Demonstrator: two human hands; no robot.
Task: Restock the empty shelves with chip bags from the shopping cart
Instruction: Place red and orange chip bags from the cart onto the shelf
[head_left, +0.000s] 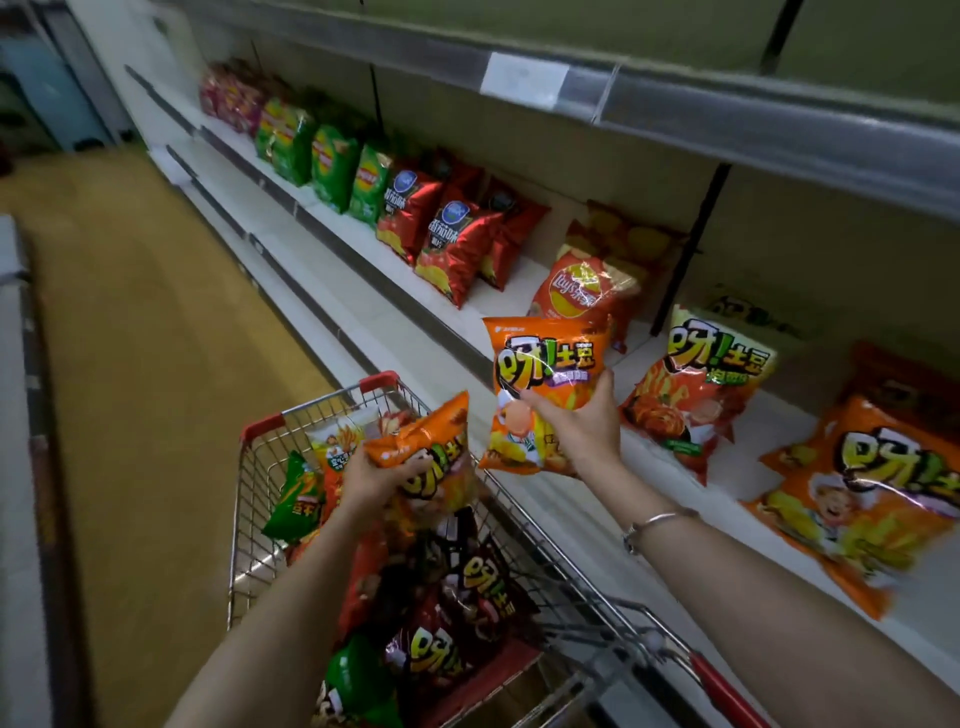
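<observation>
Looking down a shop aisle with a tan floor (130, 364). A long white shelf (774, 415) runs from the far left to the near right. An upper shelf (727, 114) hangs over it, with a clear price rail and a white label (524, 80).

Chip bags stand along the shelf by colour. Farthest are the purple bags (228, 96), then the green bags (322, 156), then the red bags (447, 234). Nearer stands an orange Lay's bag (582, 291), then a red-orange bag (691, 395) with green lettering. Nearest on the right are blurred orange shelf bags (857, 499), leaning back.

A wire shopping cart (254, 478) with red trim stands beside the shelf, below the arms. It holds dark bags (467, 597) and other mixed packs.

Both hands are holding chip bags. The right hand (576, 421), with a bracelet (654, 522) on its wrist, grips the lower part of an orange chip bag (545, 374). This bag is held over the shelf's front edge, in front of the Lay's bag. Its long axis is close to vertical, its top seal points up, and its printed face is toward the camera.

The left hand (374, 478) grips a second orange chip bag (431, 452) over the far end of the cart. This bag is tilted, with its upper seal slanting up to the right.
</observation>
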